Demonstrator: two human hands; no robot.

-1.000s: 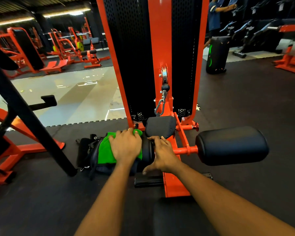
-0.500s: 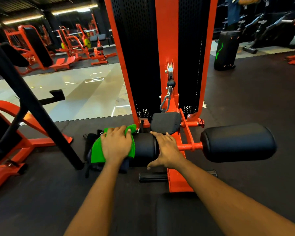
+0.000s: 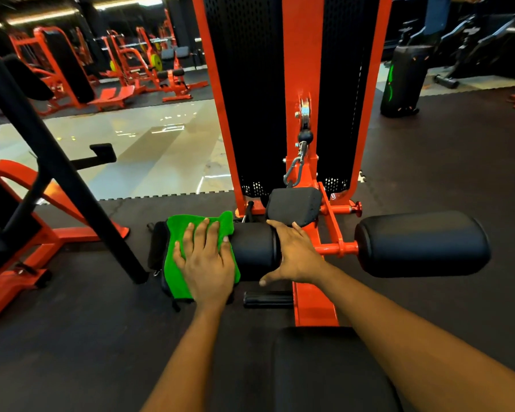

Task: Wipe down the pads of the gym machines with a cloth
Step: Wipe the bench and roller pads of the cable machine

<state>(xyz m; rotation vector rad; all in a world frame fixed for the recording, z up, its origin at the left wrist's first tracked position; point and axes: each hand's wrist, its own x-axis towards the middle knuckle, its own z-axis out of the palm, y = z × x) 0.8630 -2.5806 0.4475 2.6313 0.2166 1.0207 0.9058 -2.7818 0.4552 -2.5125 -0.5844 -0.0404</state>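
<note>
Lying flat under left fingers [image 3: 202,237], green cloth [image 3: 177,231]

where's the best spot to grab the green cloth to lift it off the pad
Pinch the green cloth at its far right corner, coming from above. That corner stands free past the fingertips of the left hand, while the rest is draped over the left roller pad and pressed under the flat palm.

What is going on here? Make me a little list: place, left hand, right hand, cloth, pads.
place: gym, at an orange machine
left hand: flat, pressing the cloth on the left pad
right hand: open, resting on the left pad's inner end
cloth: green, draped over the left pad's outer end
right pad: bare, untouched
</note>
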